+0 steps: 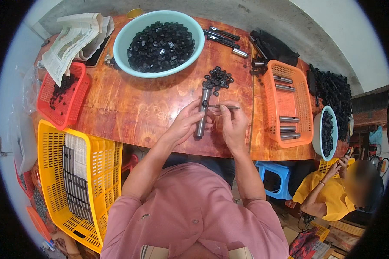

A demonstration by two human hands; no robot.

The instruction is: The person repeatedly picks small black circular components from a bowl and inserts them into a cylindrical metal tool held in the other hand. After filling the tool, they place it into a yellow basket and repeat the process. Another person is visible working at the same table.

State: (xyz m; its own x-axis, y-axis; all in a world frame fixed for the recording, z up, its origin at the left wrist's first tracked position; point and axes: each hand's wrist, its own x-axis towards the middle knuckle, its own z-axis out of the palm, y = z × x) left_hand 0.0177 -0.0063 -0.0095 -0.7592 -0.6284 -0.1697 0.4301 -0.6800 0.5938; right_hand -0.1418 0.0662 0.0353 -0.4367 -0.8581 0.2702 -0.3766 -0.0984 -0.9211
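My left hand [185,122] is closed around a silver metal tube [200,127], which stands nearly upright in the picture above the table's front edge. A small black button-like piece [205,103] sits in the upper part of the tube's side. My right hand [235,129] pinches a thin dark rod-shaped tool [231,107]. It lies crosswise, with its tip at or very near the black piece; I cannot tell whether they touch. Just beyond the tube's far end is a loose pile of small black oval pieces [218,79] on the wooden table [134,110].
A pale-blue basin [121,60] full of black pieces stands at the back. Left are a red basket [69,110] and a yellow crate [104,181]. An orange basket [285,108] with metal tubes and a smaller basin [318,140] stand right. A person in yellow [328,190] sits beyond.
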